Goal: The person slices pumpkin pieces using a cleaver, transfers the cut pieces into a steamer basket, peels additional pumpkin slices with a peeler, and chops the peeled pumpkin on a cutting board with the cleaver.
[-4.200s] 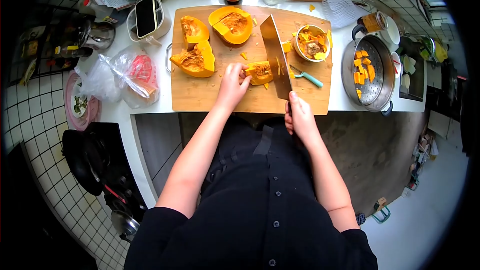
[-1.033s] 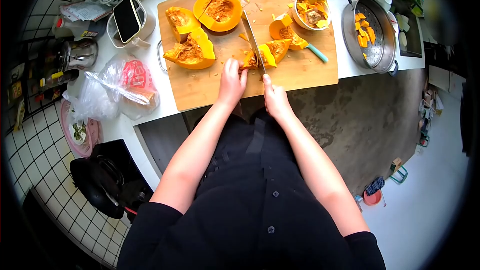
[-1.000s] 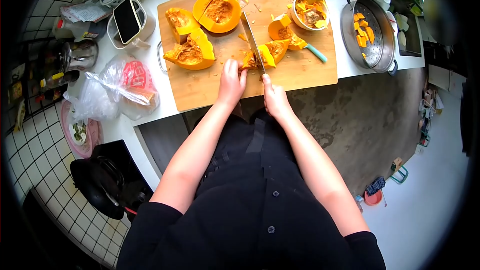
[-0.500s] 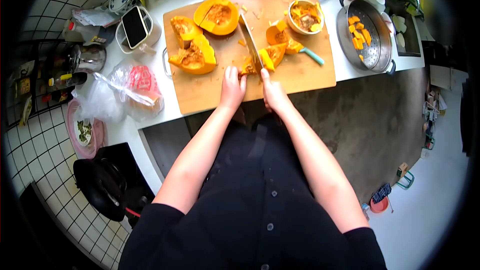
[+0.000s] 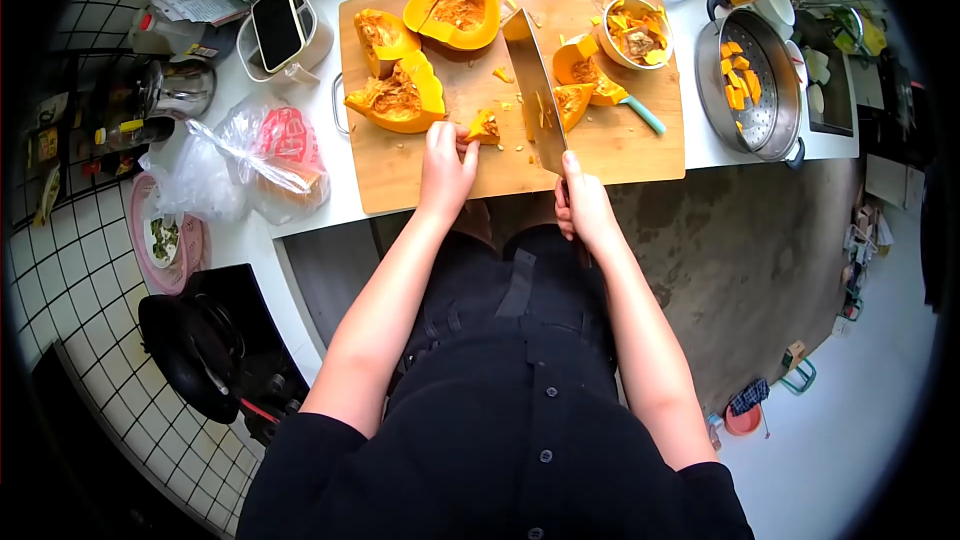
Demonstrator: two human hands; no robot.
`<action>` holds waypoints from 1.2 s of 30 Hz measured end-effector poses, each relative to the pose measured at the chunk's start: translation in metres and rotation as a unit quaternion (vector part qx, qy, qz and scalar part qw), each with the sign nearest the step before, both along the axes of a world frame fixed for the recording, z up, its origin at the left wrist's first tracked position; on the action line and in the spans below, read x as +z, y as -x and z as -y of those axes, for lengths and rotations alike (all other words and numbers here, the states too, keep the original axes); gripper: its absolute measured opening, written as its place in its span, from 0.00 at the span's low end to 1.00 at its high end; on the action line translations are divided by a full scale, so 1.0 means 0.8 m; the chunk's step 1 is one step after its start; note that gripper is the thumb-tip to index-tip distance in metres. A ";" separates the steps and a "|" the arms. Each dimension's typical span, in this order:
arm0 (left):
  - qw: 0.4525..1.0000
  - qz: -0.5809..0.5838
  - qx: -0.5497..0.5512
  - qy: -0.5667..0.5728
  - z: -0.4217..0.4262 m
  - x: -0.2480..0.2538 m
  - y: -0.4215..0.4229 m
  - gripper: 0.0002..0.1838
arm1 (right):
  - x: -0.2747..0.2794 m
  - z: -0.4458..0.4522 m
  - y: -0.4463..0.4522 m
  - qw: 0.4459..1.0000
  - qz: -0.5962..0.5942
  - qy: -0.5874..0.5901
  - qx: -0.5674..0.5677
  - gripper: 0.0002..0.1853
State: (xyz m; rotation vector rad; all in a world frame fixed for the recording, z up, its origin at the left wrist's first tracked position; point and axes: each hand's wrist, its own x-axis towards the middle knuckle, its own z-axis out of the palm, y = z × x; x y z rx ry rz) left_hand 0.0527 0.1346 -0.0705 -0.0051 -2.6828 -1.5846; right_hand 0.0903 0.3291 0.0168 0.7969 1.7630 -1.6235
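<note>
My right hand (image 5: 585, 208) is closed round the handle of a broad cleaver (image 5: 537, 95), its blade tilted over the wooden cutting board (image 5: 420, 175). Between the fingers of my left hand (image 5: 447, 165) is a small pumpkin piece (image 5: 486, 127) with stringy pulp. Left of it lie a large pumpkin wedge (image 5: 400, 97), a second wedge and a pumpkin half (image 5: 470, 15). Right of the blade sit more cut pumpkin pieces (image 5: 574, 103) beside a peeler or knife with a light blue handle (image 5: 645, 115). A white bowl (image 5: 659, 57) at the board's right holds pulp and scraps.
A steel steamer pot (image 5: 712, 90) with orange chunks stands right of the board. On the left are a plastic bag (image 5: 285, 160), a container (image 5: 318, 45) with a phone (image 5: 277, 28) on it, and a black pan (image 5: 185, 360). The counter edge runs close before me.
The small pumpkin piece has come apart from the piece by the blade and moved left in my left hand. My right hand has shifted right and slightly down with the cleaver.
</note>
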 end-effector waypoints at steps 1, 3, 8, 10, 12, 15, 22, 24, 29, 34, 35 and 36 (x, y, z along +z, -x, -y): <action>1.000 -0.011 -0.004 0.006 0.001 0.005 0.001 0.09 | 0.007 0.004 -0.003 1.000 -0.007 -0.004 0.000 0.34; 0.999 -0.033 -0.015 0.017 0.003 0.015 0.002 0.09 | 0.013 0.009 -0.010 1.000 -0.015 -0.004 -0.004 0.33; 0.989 -0.094 -0.067 0.089 -0.005 0.019 -0.001 0.08 | 0.019 0.027 -0.018 0.999 -0.016 0.030 -0.011 0.32; 0.987 -0.100 -0.081 0.096 -0.009 0.019 -0.004 0.08 | 0.017 0.032 -0.018 0.998 0.008 0.057 -0.023 0.32; 0.986 -0.104 -0.087 0.094 -0.010 0.019 -0.003 0.08 | 0.015 0.036 -0.019 0.998 0.004 0.062 -0.026 0.31; 0.987 -0.097 -0.094 0.088 -0.010 0.020 -0.002 0.08 | 0.014 0.041 -0.018 0.997 0.001 0.068 -0.031 0.31; 0.990 -0.063 -0.104 0.065 -0.012 0.014 0.001 0.07 | 0.005 0.047 -0.014 0.996 -0.005 0.069 -0.054 0.31; 0.991 -0.050 -0.109 0.050 -0.013 0.011 0.001 0.07 | 0.000 0.046 -0.015 0.996 -0.002 0.075 -0.057 0.31; 0.991 -0.023 -0.129 0.042 -0.011 0.011 0.005 0.08 | -0.011 0.039 -0.019 0.989 0.032 0.132 -0.066 0.33; 0.990 -0.036 -0.131 0.021 -0.010 0.010 0.009 0.07 | -0.020 0.045 -0.021 0.987 0.027 0.137 -0.075 0.34; 0.991 -0.043 -0.127 0.015 -0.011 0.010 0.009 0.06 | -0.021 0.045 -0.020 0.987 0.027 0.136 -0.077 0.34; 0.991 -0.041 -0.129 0.017 -0.012 0.010 0.009 0.06 | -0.021 0.044 -0.019 0.986 0.037 0.142 -0.077 0.34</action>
